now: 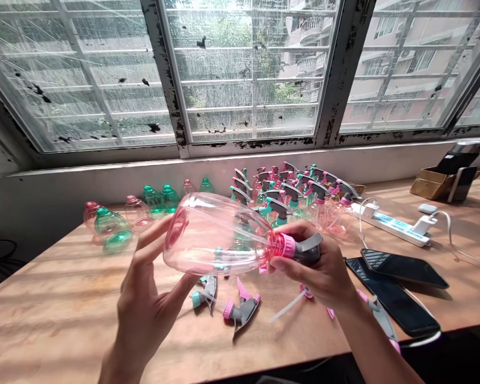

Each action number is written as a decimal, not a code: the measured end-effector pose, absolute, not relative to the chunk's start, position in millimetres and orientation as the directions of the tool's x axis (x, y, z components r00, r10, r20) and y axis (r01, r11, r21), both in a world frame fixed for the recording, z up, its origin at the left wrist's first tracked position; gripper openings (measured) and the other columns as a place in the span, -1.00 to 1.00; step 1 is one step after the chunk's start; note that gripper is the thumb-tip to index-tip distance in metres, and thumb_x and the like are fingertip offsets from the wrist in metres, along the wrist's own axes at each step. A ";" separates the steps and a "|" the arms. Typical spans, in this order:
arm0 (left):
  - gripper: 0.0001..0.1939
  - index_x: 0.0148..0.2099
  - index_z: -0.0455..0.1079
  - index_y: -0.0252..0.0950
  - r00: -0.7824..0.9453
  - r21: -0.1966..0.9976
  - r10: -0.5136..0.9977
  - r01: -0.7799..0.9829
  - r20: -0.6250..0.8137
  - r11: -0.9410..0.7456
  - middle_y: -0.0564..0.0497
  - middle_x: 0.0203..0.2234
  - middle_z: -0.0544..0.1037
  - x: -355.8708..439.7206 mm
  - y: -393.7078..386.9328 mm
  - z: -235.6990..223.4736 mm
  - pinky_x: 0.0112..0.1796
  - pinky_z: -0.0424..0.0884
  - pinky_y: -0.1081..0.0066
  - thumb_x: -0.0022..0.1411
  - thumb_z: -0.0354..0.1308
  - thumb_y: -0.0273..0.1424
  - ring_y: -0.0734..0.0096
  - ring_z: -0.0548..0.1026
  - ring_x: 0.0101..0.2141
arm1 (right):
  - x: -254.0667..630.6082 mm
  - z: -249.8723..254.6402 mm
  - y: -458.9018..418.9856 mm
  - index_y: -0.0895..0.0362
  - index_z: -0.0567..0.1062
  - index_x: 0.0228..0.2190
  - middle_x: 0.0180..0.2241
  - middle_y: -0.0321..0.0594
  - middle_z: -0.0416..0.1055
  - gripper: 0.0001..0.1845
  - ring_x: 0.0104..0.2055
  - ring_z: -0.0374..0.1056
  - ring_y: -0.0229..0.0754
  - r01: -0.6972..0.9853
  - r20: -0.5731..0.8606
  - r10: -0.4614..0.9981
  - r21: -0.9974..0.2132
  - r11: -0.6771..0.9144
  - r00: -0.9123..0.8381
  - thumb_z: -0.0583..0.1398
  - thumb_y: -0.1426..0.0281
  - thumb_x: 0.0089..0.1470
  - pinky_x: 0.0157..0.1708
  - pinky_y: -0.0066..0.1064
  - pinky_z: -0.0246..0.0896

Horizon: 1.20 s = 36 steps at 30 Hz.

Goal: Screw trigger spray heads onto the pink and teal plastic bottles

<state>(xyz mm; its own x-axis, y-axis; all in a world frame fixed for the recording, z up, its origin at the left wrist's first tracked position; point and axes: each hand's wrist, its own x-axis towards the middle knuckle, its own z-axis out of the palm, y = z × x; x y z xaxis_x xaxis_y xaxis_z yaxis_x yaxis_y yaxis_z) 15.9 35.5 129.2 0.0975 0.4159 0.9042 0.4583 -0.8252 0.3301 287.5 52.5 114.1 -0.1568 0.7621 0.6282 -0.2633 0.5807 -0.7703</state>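
Observation:
A clear pink spray bottle (220, 229) lies on its side in the air above the table, its base to the left and its neck to the right. My left hand (148, 288) grips the base end between thumb and fingers. Around the pink collar and grey trigger head (304, 248) at the neck, my right hand (324, 272) is closed. A dip tube shows through the bottle wall. Below on the table lie a grey spray head with a pink collar (242, 312) and one with a teal collar (206, 293). Another loose dip tube (290, 305) rests nearer my right hand.
Several headless green and pink bottles (114, 229) stand at the back left. Many bottles with trigger heads (280, 205) crowd the back middle. To the right are a power strip (396, 224), two phones (404, 269) and a cardboard box (428, 184). Windows rise behind the table.

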 end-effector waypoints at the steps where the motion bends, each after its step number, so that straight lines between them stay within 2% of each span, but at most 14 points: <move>1: -0.25 0.37 0.38 0.00 0.114 0.356 0.446 0.443 0.888 -0.823 -0.07 0.34 0.49 15.4 35.5 128.0 0.41 0.22 -0.35 0.21 0.51 -0.50 -0.20 0.40 0.38 | 287.7 114.1 52.5 -0.02 0.63 -0.11 -0.38 -0.39 0.63 -0.69 -0.46 0.52 -0.30 -0.229 0.641 0.754 -0.762 0.605 -0.141 0.52 0.44 0.14 -0.46 -0.56 0.37; 3: -0.20 0.34 0.37 -0.05 0.118 0.440 0.521 0.401 0.845 -0.804 -0.10 0.35 0.48 15.8 35.1 125.4 0.44 0.20 -0.30 0.13 0.59 -0.42 -0.20 0.39 0.38 | 288.1 113.7 53.2 -0.02 0.64 -0.11 -0.39 -0.41 0.61 -0.67 -0.48 0.44 -0.34 -0.142 0.668 0.734 -0.744 0.653 -0.125 0.52 0.46 0.12 -0.48 -0.59 0.32; 6: -0.32 0.23 0.40 -0.05 0.047 0.529 0.573 0.330 0.818 -0.782 -0.03 0.34 0.50 20.9 34.6 123.0 0.47 0.25 -0.11 0.14 0.59 -0.42 -0.02 0.43 0.37 | 288.1 112.9 55.1 0.00 0.64 -0.12 -0.40 -0.42 0.59 -0.66 -0.47 0.42 -0.36 -0.084 0.672 0.731 -0.741 0.667 -0.122 0.54 0.45 0.09 -0.48 -0.61 0.30; 9: -0.29 0.23 0.43 -0.03 0.033 0.461 0.490 0.289 0.871 -0.839 0.03 0.41 0.43 28.5 36.2 124.5 0.45 0.33 0.00 0.11 0.60 -0.53 0.09 0.42 0.40 | 286.5 113.6 55.8 0.02 0.64 -0.13 -0.38 -0.38 0.64 -0.69 -0.43 0.55 -0.31 -0.230 0.609 0.778 -0.788 0.571 -0.155 0.54 0.42 0.12 -0.44 -0.58 0.42; 12: -0.28 0.30 0.44 0.02 0.043 0.348 0.375 0.287 0.926 -0.893 0.04 0.46 0.35 32.7 39.8 126.7 0.44 0.33 -0.17 0.18 0.55 -0.54 0.01 0.30 0.46 | 283.5 115.4 54.6 0.03 0.63 -0.14 -0.38 -0.36 0.68 -0.74 -0.40 0.64 -0.24 -0.417 0.552 0.798 -0.801 0.428 -0.241 0.52 0.40 0.16 -0.35 -0.51 0.57; 15: -0.31 0.35 0.43 0.00 0.018 0.307 0.330 0.321 0.944 -0.896 0.00 0.42 0.41 30.9 42.7 126.1 0.43 0.34 -0.18 0.26 0.49 -0.53 -0.01 0.36 0.42 | 280.6 115.5 52.8 0.05 0.62 -0.14 -0.39 -0.35 0.68 -0.74 -0.41 0.65 -0.23 -0.467 0.547 0.795 -0.793 0.392 -0.262 0.51 0.38 0.17 -0.33 -0.47 0.60; 17: -0.25 0.36 0.42 0.00 0.030 0.320 0.352 0.351 0.935 -0.880 0.01 0.37 0.46 27.7 42.5 124.7 0.44 0.34 -0.12 0.22 0.50 -0.57 0.01 0.41 0.39 | 280.0 114.1 52.0 0.07 0.62 -0.14 -0.39 -0.33 0.66 -0.72 -0.44 0.62 -0.22 -0.407 0.565 0.798 -0.793 0.454 -0.211 0.52 0.37 0.16 -0.39 -0.48 0.57; 20: -0.14 0.38 0.36 -0.01 0.089 0.408 0.467 0.363 0.880 -0.838 -0.01 0.38 0.45 23.2 38.9 122.9 0.50 0.18 -0.12 0.11 0.58 -0.53 -0.05 0.29 0.46 | 282.6 111.0 52.2 0.06 0.63 -0.11 -0.36 -0.32 0.64 -0.67 -0.42 0.58 -0.22 -0.204 0.640 0.761 -0.763 0.613 -0.108 0.54 0.38 0.12 -0.42 -0.49 0.48; 22: -0.21 0.34 0.37 -0.04 0.089 0.493 0.548 0.333 0.832 -0.803 -0.04 0.43 0.38 21.4 36.1 122.2 0.52 0.11 -0.10 0.14 0.58 -0.43 -0.07 0.20 0.50 | 285.7 109.4 53.0 0.03 0.62 -0.07 -0.33 -0.32 0.65 -0.64 -0.38 0.57 -0.22 -0.085 0.705 0.699 -0.709 0.701 -0.115 0.54 0.39 0.13 -0.38 -0.49 0.45; 26: -0.48 0.21 0.44 -0.05 0.029 0.542 0.584 0.336 0.812 -0.770 0.02 0.43 0.39 21.5 35.2 123.4 0.48 0.23 0.04 0.28 0.48 -0.44 0.07 0.23 0.49 | 288.7 109.5 54.4 0.02 0.62 -0.04 -0.35 -0.34 0.66 -0.62 -0.40 0.55 -0.24 -0.002 0.739 0.656 -0.664 0.748 -0.154 0.53 0.40 0.13 -0.39 -0.50 0.43; 29: -0.36 0.27 0.43 0.02 0.043 0.473 0.512 0.321 0.858 -0.821 0.06 0.42 0.40 25.4 36.8 127.4 0.47 0.26 -0.03 0.24 0.49 -0.54 0.08 0.31 0.45 | 285.5 112.6 54.2 0.06 0.64 -0.12 -0.36 -0.31 0.67 -0.66 -0.39 0.61 -0.20 -0.168 0.631 0.762 -0.775 0.610 -0.145 0.56 0.38 0.09 -0.39 -0.48 0.51; 33: -0.27 0.29 0.44 0.14 0.031 0.364 0.390 0.299 0.920 -0.882 0.21 0.37 0.43 30.2 35.9 132.4 0.39 0.42 0.00 0.23 0.47 -0.62 0.16 0.34 0.42 | 280.2 116.9 53.9 0.12 0.58 -0.17 -0.42 -0.23 0.70 -0.65 -0.46 0.67 -0.05 -0.470 0.449 0.810 -0.847 0.250 -0.377 0.51 0.20 0.17 -0.40 -0.21 0.70; 34: -0.25 0.29 0.44 0.16 0.032 0.358 0.385 0.304 0.922 -0.883 0.22 0.37 0.44 29.6 35.1 132.3 0.38 0.44 0.02 0.22 0.47 -0.63 0.18 0.36 0.41 | 279.9 117.1 53.9 0.12 0.57 -0.18 -0.43 -0.23 0.70 -0.64 -0.48 0.67 -0.05 -0.485 0.446 0.803 -0.844 0.230 -0.396 0.50 0.17 0.18 -0.41 -0.20 0.71; 36: -0.18 0.33 0.40 0.13 0.055 0.381 0.423 0.345 0.904 -0.858 0.18 0.38 0.44 25.1 33.5 130.1 0.43 0.35 0.02 0.16 0.53 -0.61 0.15 0.38 0.40 | 281.0 116.2 54.3 0.10 0.58 -0.18 -0.43 -0.28 0.69 -0.67 -0.48 0.65 -0.12 -0.423 0.501 0.804 -0.835 0.353 -0.318 0.51 0.20 0.17 -0.41 -0.33 0.66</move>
